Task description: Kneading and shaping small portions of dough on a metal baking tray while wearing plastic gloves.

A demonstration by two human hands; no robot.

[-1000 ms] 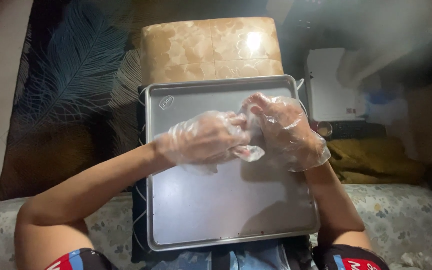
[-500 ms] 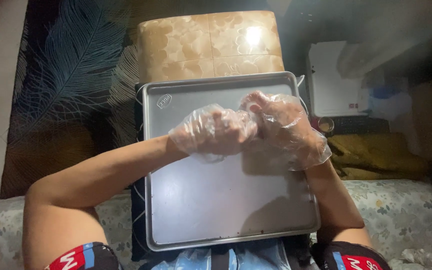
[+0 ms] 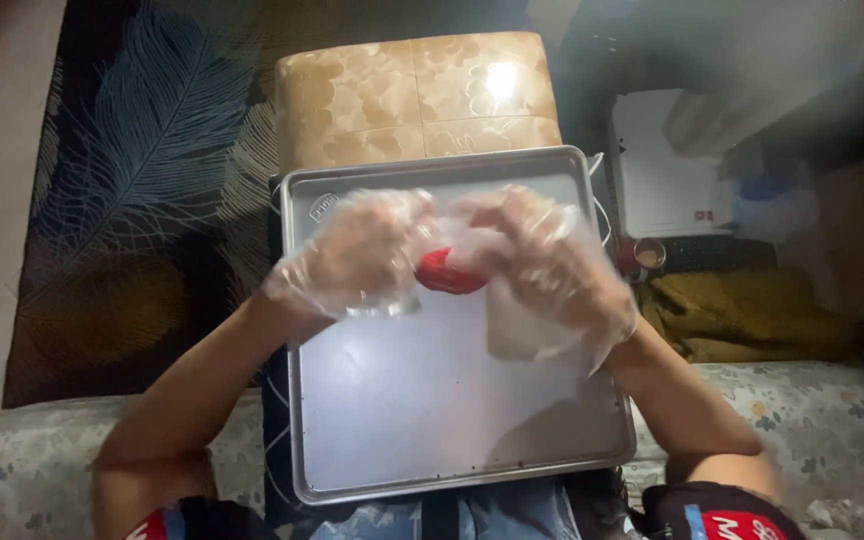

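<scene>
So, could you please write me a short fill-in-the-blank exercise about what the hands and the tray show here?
1. Both hands, the left hand and the right hand, wear clear plastic ____.
2. Between the hands sits a small ____-coloured object.
3. The hands are above a rectangular metal ____.
4. Beyond the tray's far edge stands a ____-coloured cushioned stool.

Missing words: gloves; red; tray; tan

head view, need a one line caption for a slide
Two hands in clear plastic gloves, left hand and right hand, hold a small red object together above a metal baking tray.
</scene>
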